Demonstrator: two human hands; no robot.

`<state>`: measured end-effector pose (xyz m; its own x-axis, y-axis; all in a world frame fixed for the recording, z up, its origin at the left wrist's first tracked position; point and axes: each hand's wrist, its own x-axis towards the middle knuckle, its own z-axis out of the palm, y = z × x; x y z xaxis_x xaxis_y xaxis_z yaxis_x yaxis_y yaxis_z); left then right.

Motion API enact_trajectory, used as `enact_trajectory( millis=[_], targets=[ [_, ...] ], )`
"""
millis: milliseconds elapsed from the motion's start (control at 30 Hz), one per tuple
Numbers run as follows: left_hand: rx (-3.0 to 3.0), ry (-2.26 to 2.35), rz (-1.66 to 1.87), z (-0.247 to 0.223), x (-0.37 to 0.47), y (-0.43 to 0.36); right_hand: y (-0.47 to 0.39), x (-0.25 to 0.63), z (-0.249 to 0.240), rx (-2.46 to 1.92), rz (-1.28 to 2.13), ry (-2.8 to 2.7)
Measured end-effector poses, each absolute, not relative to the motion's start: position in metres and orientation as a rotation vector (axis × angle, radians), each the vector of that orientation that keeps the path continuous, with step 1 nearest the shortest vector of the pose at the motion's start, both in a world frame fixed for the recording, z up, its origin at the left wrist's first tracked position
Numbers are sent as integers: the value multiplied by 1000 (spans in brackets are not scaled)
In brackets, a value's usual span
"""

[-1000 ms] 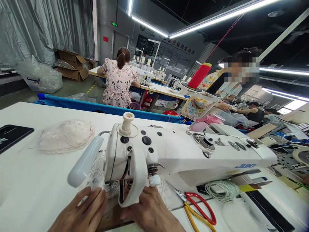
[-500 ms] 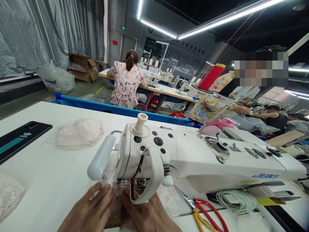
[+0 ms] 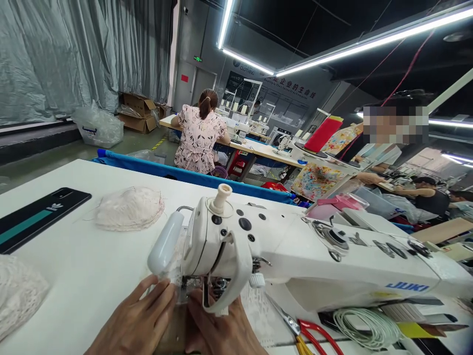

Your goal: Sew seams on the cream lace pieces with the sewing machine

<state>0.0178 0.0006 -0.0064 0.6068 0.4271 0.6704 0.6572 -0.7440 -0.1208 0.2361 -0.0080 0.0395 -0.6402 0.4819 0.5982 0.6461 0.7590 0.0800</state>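
Observation:
A white sewing machine (image 3: 306,251) stands across the view, its needle end at centre. White lace fabric (image 3: 179,256) lies under and beside that end, with more lace showing right of the needle area. My left hand (image 3: 142,315) is left of the presser foot, its fingers close together and closed on the lace edge. Just to the right, under the curved white lever, my right hand (image 3: 223,325) has its fingers drawn together at the lace; the lever partly hides its fingertips. Red- and yellow-handled scissors (image 3: 314,333) lie right of my right hand.
Stacked lace cups (image 3: 129,208) and a black phone (image 3: 44,214) lie on the white table at left, with more lace (image 3: 18,296) at its left edge. A coil of pale cord (image 3: 365,328) sits at right. A person (image 3: 201,133) sits ahead.
The whole view has shifted, so the machine and table items appear slightly lower and mostly further right. Both hands stay at the lace near the needle, with little visible movement.

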Motion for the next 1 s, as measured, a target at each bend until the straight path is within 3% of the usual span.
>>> enact_trajectory(
  millis=[167, 300, 433, 567, 767, 1000],
  targets=[
    [-2527, -882, -812, -5, 7, 10, 0, 233, 33, -747, -446, -2160],
    [-2497, -970, -910, 6, 2, 23, -2, 235, 39, -826, -370, -2279],
    [-2477, -1084, -772, 15, 4, 24, -5, 237, 45, -873, -309, -2393],
    [-2497, -1074, -708, 27, 4, 0, -7, 238, 47, -888, -250, -2438],
    [-2741, -1172, -999, 54, -18, -40, -21, 229, 49, -819, -108, -2462],
    [-2522, -916, -802, 43, -49, -70, -48, 203, 56, -643, -182, -2530]
  ],
)
